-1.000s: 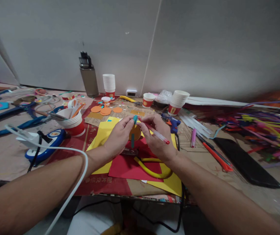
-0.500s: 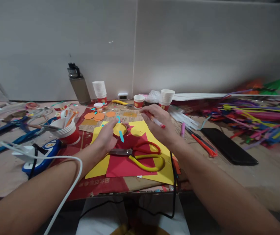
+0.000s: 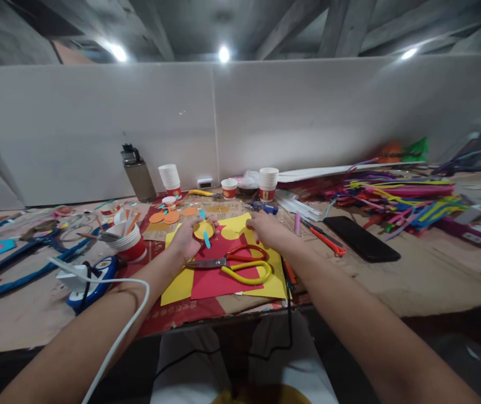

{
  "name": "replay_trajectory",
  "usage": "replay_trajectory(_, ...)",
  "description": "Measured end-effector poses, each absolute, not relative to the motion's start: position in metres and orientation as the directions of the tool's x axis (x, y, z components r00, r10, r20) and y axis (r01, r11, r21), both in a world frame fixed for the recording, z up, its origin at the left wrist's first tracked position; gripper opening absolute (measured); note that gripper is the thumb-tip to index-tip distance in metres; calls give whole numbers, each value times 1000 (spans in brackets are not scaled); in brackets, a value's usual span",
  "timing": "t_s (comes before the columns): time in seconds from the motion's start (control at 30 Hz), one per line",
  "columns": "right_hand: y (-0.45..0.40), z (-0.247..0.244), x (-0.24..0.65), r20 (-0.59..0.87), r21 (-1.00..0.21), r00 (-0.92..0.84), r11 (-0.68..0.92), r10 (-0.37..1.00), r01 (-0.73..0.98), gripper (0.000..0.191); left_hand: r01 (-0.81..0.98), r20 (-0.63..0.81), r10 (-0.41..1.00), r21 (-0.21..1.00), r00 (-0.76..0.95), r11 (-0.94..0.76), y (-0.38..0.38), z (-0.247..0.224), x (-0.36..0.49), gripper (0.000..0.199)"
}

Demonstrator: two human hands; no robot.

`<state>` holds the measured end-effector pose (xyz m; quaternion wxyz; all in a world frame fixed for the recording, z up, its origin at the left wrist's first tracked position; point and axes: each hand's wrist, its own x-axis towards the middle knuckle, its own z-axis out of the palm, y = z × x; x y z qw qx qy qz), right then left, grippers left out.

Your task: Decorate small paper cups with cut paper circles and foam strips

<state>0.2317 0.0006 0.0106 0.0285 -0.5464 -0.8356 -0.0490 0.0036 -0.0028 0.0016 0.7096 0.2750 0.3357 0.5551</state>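
My left hand (image 3: 186,238) is closed on a round yellow piece (image 3: 201,230) with a darker rim, and light-blue strips cross its top and bottom. My right hand (image 3: 266,229) rests by the upper right edge of the yellow paper (image 3: 276,278), fingers bent down. A small red spot shows beneath it, but what the fingers hold is hidden. Between the hands, scissors (image 3: 234,264) with one red and one yellow handle lie on red paper (image 3: 215,283). A yellow circle (image 3: 229,232) lies above them.
Orange discs (image 3: 172,217), stacked paper cups (image 3: 268,182) and a bottle (image 3: 139,177) stand or lie behind. At right are a red cutter (image 3: 328,242), a black phone (image 3: 362,238) and coloured pipe cleaners (image 3: 408,202). A white cable (image 3: 139,303) crosses my left forearm.
The view has tilted upward, showing the ceiling lights. My right hand has lowered toward the yellow paper, and the red-ended pen seen in it earlier no longer shows plainly. My left hand keeps its hold.
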Motion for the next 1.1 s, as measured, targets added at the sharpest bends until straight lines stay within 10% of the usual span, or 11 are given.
replay_trajectory(0.27, 0, 6, 232, 203, 17, -307, 310, 930, 951, 32, -581, -145, 972, 781, 187, 229, -3, 0, 4, 37)
replay_trajectory(0.47, -4, 9, 201, 507, -491, -231, 499, 830, 714, 23, -622, -128, 982, 761, 138, 186, -12, 8, 10, 36)
replay_trajectory(0.6, -16, 15, 174, 597, -511, -302, 642, 743, 571, 29, -666, -111, 987, 728, 120, 163, -13, 13, 13, 33)
replay_trajectory(0.73, -22, 18, 157, 565, -443, -403, 677, 720, 587, 39, -652, -81, 985, 740, 155, 164, -10, 10, 12, 35)
replay_trajectory(1.1, -9, 15, 163, 366, -795, -278, 454, 888, 403, 13, -450, 61, 988, 893, 141, 9, -11, -3, 11, 21)
